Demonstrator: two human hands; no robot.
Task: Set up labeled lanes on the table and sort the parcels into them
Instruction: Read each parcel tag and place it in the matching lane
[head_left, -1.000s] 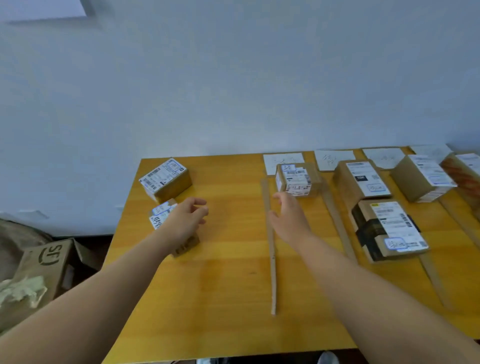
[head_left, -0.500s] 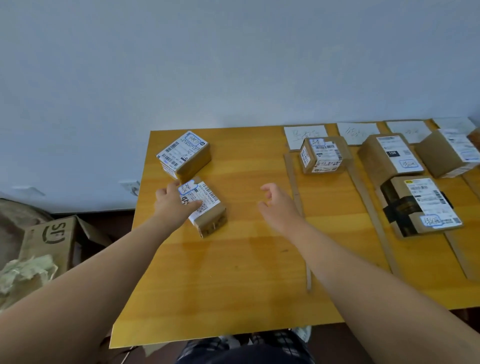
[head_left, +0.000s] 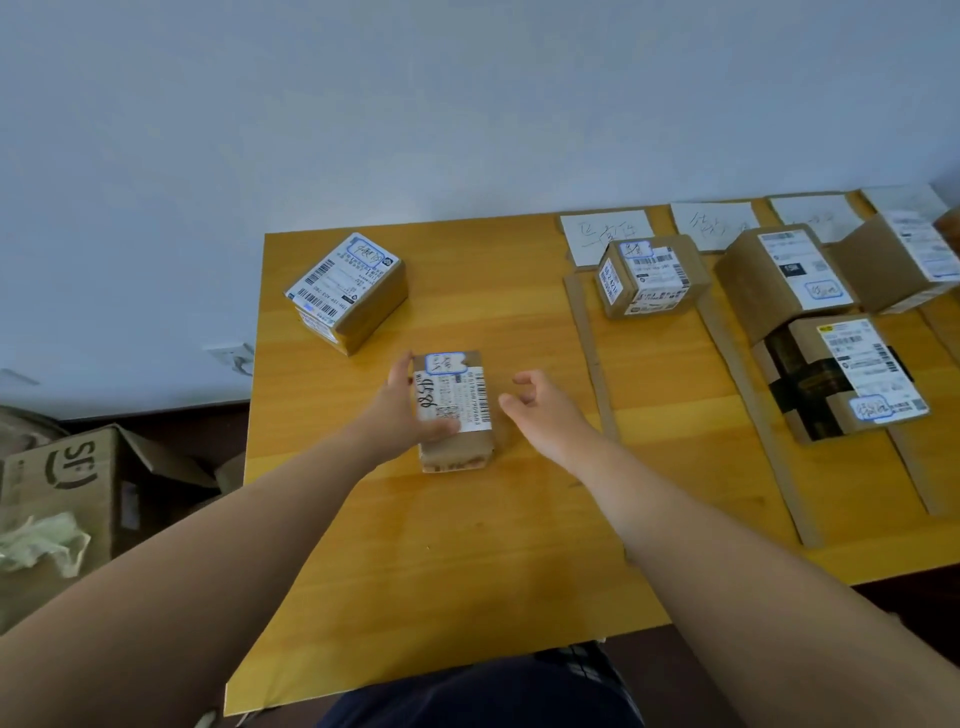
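1. Parcel (head_left: 453, 410) lies squared near the table's (head_left: 467, 571) left-middle, left of the first lane strip (head_left: 592, 364); half a second ago it sat aslant.
2. Left hand (head_left: 402, 410) grips its left side, thumb on the label. Right hand (head_left: 540, 410), loosely curled and empty, has closed in beside it.
3. Probably a label check before sorting.
4. Handwriting on the label resembles "85D". Lane cards (head_left: 608, 234) are illegible. Floor box (head_left: 72, 467) reads "SF".

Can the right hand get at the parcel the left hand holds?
Probably yes: the right hand hangs open just right of the parcel, bare table between; the left hand grips only its left side.
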